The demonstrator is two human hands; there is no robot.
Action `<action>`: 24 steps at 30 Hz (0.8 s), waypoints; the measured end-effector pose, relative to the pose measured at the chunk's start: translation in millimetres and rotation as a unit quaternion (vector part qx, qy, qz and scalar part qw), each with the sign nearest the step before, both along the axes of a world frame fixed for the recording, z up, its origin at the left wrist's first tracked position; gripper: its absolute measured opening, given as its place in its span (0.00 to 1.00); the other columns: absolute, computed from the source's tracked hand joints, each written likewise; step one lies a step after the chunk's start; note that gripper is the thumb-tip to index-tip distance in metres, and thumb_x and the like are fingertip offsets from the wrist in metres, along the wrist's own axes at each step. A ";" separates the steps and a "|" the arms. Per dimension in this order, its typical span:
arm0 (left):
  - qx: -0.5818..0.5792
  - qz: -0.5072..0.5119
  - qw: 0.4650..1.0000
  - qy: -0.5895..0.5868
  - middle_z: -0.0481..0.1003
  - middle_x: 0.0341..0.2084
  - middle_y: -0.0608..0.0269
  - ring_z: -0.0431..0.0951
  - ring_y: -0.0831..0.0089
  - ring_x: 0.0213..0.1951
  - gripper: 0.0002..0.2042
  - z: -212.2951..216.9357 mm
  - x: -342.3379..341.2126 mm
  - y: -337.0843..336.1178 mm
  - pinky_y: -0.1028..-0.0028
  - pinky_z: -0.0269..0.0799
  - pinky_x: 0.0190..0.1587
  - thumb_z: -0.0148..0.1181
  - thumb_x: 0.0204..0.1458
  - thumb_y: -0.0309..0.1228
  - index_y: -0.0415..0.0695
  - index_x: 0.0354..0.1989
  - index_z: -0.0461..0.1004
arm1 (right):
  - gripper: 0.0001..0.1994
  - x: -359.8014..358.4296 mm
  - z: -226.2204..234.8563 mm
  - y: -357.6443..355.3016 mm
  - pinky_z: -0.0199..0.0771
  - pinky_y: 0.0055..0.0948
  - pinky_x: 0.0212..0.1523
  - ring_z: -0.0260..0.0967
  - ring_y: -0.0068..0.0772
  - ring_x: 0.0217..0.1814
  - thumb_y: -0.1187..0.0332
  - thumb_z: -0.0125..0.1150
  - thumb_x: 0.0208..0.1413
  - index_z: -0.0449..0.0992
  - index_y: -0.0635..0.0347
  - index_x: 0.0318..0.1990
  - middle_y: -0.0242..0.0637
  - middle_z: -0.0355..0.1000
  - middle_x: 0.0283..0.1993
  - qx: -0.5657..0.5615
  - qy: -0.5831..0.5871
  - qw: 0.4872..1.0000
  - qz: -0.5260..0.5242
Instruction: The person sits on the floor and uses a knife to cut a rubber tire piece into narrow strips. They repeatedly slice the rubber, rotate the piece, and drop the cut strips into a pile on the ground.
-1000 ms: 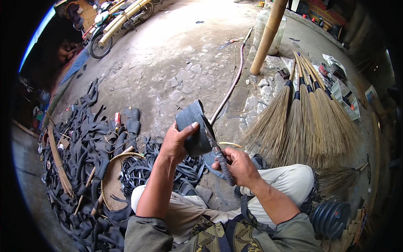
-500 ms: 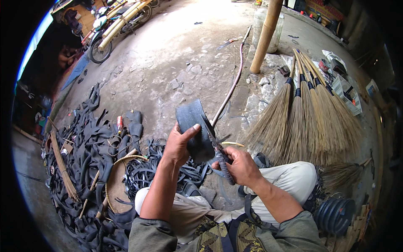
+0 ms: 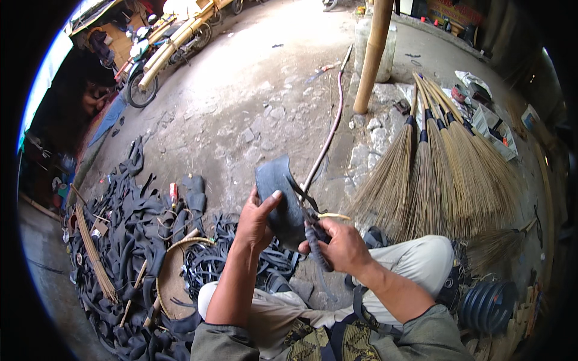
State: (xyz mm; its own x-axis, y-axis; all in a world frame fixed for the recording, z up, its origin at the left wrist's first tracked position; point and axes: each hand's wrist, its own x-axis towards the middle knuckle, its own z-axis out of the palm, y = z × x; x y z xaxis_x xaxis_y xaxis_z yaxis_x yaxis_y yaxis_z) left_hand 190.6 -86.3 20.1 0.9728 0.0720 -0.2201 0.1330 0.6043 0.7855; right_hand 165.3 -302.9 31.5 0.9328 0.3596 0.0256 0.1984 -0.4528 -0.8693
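1. A heap of black rubber strips (image 3: 138, 240) lies at the person's left, within easy reach.
2. The left hand (image 3: 256, 222) grips a dark rubber piece (image 3: 278, 195) upright above the knees, thumb pressed on its face to steady it.
3. The right hand (image 3: 340, 243) is closed on scissors (image 3: 308, 219), blades meeting the rubber's edge.
4. 4 or so brooms (image 3: 433, 174) lie at the right.

Rubber piece (image 3: 278, 198) matt black; scissors (image 3: 310, 219) dull metal; brooms (image 3: 433, 174) dry straw; ground (image 3: 241, 102) rough concrete.
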 end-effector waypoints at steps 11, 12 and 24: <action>0.005 -0.013 1.000 0.004 0.78 0.47 0.59 0.82 0.64 0.46 0.25 -2.2 -1.3 9.2 0.55 0.81 0.52 0.69 0.54 0.26 0.42 0.60 0.67 | 0.33 -0.6 2.3 -2.9 0.77 0.42 0.35 0.81 0.49 0.34 0.34 0.70 0.48 0.80 0.58 0.44 0.45 0.79 0.29 -0.033 0.000 0.999 0.041; 0.008 -0.011 1.000 0.004 0.78 0.46 0.59 0.82 0.64 0.46 0.26 -2.9 -1.1 9.0 0.56 0.81 0.51 0.69 0.54 0.25 0.42 0.60 0.66 | 0.32 -0.6 3.0 -3.1 0.76 0.41 0.36 0.80 0.48 0.34 0.37 0.72 0.49 0.80 0.59 0.45 0.44 0.79 0.30 -0.034 -0.003 0.999 0.038; 0.002 0.007 1.000 0.019 0.77 0.45 0.61 0.81 0.67 0.44 0.30 -3.5 -0.1 7.4 0.59 0.81 0.49 0.71 0.51 0.23 0.45 0.61 0.63 | 0.30 2.0 5.4 -2.9 0.76 0.41 0.40 0.79 0.50 0.38 0.39 0.74 0.48 0.80 0.60 0.43 0.46 0.79 0.33 -0.080 0.015 0.996 0.035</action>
State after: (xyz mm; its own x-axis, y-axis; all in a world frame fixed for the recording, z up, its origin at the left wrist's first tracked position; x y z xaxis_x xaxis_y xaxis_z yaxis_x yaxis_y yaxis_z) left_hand 190.5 -78.9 16.6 0.9624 0.0870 -0.2573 0.1548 0.6028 0.7827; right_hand 167.2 -305.7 36.9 0.9046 0.4213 -0.0646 0.2095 -0.5717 -0.7933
